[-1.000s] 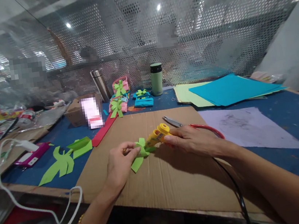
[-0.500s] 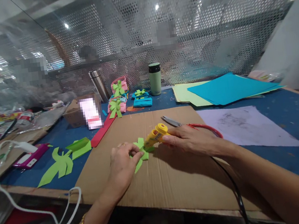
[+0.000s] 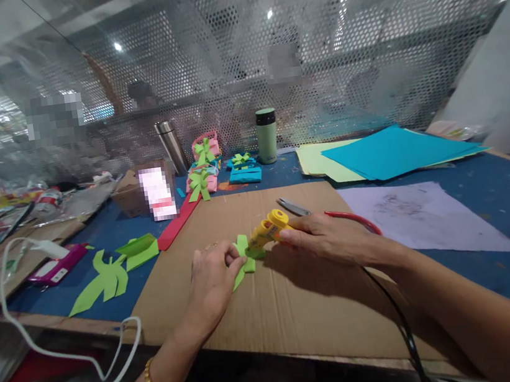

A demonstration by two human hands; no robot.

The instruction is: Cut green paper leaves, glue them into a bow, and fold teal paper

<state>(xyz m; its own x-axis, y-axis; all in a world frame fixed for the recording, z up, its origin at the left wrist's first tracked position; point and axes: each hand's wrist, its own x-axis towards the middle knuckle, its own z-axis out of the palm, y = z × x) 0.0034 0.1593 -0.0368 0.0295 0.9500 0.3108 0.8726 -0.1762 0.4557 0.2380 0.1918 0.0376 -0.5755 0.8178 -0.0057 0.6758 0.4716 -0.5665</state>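
On a brown cardboard sheet [image 3: 299, 310] lies a green paper bow [image 3: 246, 261] made of folded strips. My left hand [image 3: 214, 278] pinches the bow's left side between thumb and fingers, which partly cover it. In my right hand [image 3: 322, 238] is a yellow hot glue gun [image 3: 269, 230], its nozzle tilted down to the middle of the bow. The tip's exact contact is too small to make out. Behind my right hand, scissors [image 3: 293, 206] with red handles lie partly hidden. A black cord trails toward the front edge from beneath my right wrist.
Green paper pieces [image 3: 102, 283], a purple power strip [image 3: 58, 267] and a white cable lie left. Behind stand a phone [image 3: 157, 193], steel flask [image 3: 171, 147], green tumbler [image 3: 267, 137] and small bow-topped paper bags [image 3: 244, 173]. Blue sheets [image 3: 402, 149] and white paper [image 3: 432, 218] lie right.
The view has shifted slightly. My left hand still pinches the green bow, and the glue gun stays pointed at its middle, with hardly any other movement.
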